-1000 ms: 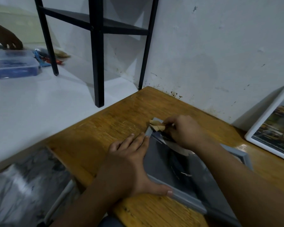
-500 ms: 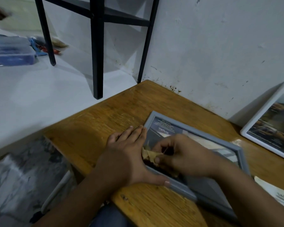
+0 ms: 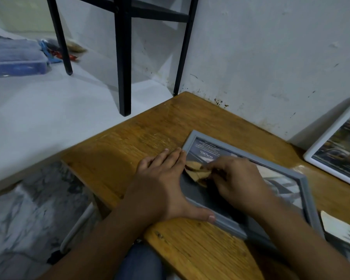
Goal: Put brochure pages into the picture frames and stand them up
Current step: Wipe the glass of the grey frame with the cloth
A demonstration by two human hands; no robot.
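Grey frame [image 3: 303,179], crumpled brown paper [image 3: 196,171], wooden table [image 3: 190,249]

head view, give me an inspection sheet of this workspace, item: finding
surface: wooden table, worn varnish, set in a wall corner
job's things: grey picture frame lying flat with a printed page inside; white picture frame leaning on the wall with a picture inside; loose brochure page at the right edge
clutter: crumpled tan scrap on the grey frame
grippers: left hand flat, pressing the grey frame's near-left corner; right hand pinching the tan scrap
cables: nothing seen
surroundings: black metal rack; clear plastic box on a white surface; stained white wall
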